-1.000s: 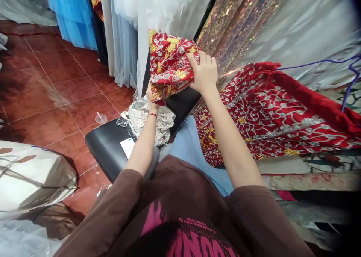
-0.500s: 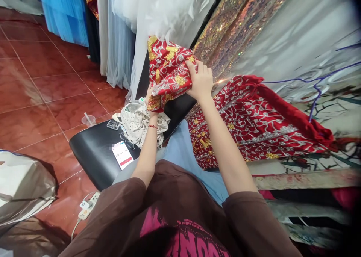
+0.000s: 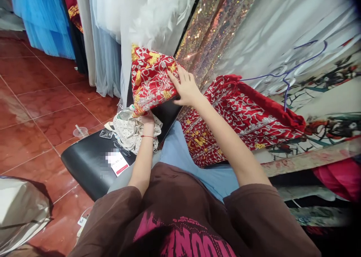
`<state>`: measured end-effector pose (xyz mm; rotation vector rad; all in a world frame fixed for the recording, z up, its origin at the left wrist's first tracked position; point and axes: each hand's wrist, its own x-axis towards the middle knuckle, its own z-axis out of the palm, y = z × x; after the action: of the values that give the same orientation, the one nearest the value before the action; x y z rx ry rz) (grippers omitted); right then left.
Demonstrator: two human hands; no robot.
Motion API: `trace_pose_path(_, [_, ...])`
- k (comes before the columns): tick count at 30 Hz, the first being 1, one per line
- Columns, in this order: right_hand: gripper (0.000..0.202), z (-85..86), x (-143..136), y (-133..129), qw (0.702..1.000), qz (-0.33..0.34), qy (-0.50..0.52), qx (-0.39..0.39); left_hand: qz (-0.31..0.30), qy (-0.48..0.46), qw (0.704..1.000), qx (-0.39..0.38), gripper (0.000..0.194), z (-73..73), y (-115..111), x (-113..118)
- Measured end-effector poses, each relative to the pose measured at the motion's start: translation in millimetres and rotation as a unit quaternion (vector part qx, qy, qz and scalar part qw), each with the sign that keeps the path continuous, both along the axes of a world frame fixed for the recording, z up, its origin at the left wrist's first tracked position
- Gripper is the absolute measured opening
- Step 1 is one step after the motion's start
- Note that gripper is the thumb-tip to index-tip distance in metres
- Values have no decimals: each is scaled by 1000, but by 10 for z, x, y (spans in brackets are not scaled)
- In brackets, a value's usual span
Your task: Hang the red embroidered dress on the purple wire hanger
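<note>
The tiled floor [image 3: 42, 110] takes up the whole nine o'clock side, and that is where the open room lies; only a plastic cup [image 3: 79, 131] stands on it near the bench. From twelve round to three o'clock hanging cloth closes everything in: blue tulle [image 3: 42, 27], white gowns [image 3: 135, 20], a sequined panel [image 3: 208, 35] and pale plastic sheeting [image 3: 282, 27] with a purple cord across it.

One long red embroidered cloth [image 3: 242, 118] runs from the person's lap out toward three o'clock, its far edge rolled into a thick red hem. Its near end is bunched up at the centre of the view, and both hands have it there. The right hand [image 3: 184, 88] lies against the bunch's right side with fingers stretched nearly straight, pressing rather than gripping. The left hand [image 3: 147, 118] is under the bunch's lower edge and mostly hidden, so I cannot tell how far its fingers curl; a red thread circles that wrist.

One black bench [image 3: 87, 163] juts toward eight o'clock, carrying a spotted white bundle [image 3: 132, 131], one phone [image 3: 117, 161] and a small dark item too small to identify. A silver bag [image 3: 19, 208] sits at seven o'clock.
</note>
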<state>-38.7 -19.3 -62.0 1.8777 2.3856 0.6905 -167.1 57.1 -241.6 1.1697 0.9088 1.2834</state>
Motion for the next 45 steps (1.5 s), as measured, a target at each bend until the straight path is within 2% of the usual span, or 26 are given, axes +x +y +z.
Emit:
trace_pose_path(3, [96,9,124,-279,999,46,-7,-4,59,-30,996,-56,40,-41,-356,389])
trace_pose_path(5, [85,-28,275,-478,998,65,-2,-2,81,-55,993,-67,36,-80,-718,640])
trace_pose_path(7, [72,-110,495,-646,998,57,22,22,53,-72,996,-20,31,-102,-1060,830])
trace_pose_path(9, [58,-227,784,-754,993,-1,79,87,-14,-64,996,52,28,-69,-1266,968])
trace_pose_path(11, [47,-350,1119,-787,963,-119,169,174,-86,-34,988,122,27,48,-1282,1111])
trace_pose_path(12, [45,-403,1291,-774,933,-196,221,208,-115,-15,981,155,28,138,-1223,1203])
trace_pose_path(14, [49,-469,1616,-698,850,-343,316,244,-147,17,965,218,26,364,-1020,1450])
trace_pose_path(15, [53,-477,1758,-640,812,-393,350,253,-149,27,958,243,23,490,-899,1602])
trace_pose_path(16, [55,-470,1882,-576,784,-421,375,261,-142,30,954,262,19,616,-778,1767])
trace_pose_path(18, [53,-418,2068,-450,762,-422,402,281,-117,23,954,276,15,845,-574,2101])
trace_pose_path(21, [46,-341,2183,-371,769,-396,412,287,-106,24,955,276,16,1082,-409,2494])
trace_pose_path(23, [42,-375,2160,-444,788,-395,396,257,-123,23,948,292,17,1171,-381,2640])
trace_pose_path(25, [38,-512,2081,-619,820,-391,366,204,-146,17,939,311,18,1216,-394,2716])
trace_pose_path(27, [35,-727,1981,-855,850,-384,329,151,-160,11,936,313,15,1228,-436,2763])
trace_pose_path(30, [38,-1045,1874,-1201,874,-385,281,98,-148,2,949,278,8,1213,-537,2824])
trace_pose_path(32, [39,-1175,1856,-1355,875,-397,267,78,-128,1,961,245,12,1209,-614,2855])
trace_pose_path(35, [40,-1231,1887,-1445,873,-401,273,58,-114,6,973,201,18,1239,-698,2861])
trace_pose_path(40, [37,-1293,1964,-1438,869,-362,329,78,-163,40,967,190,20,1284,-700,2800])
trace_pose_path(42, [38,-1427,1943,-1456,849,-331,401,95,-184,75,957,212,28,1257,-694,2784])
trace_pose_path(45, [38,-1769,1787,-1535,805,-307,503,73,-205,89,942,250,37,1174,-730,2771])
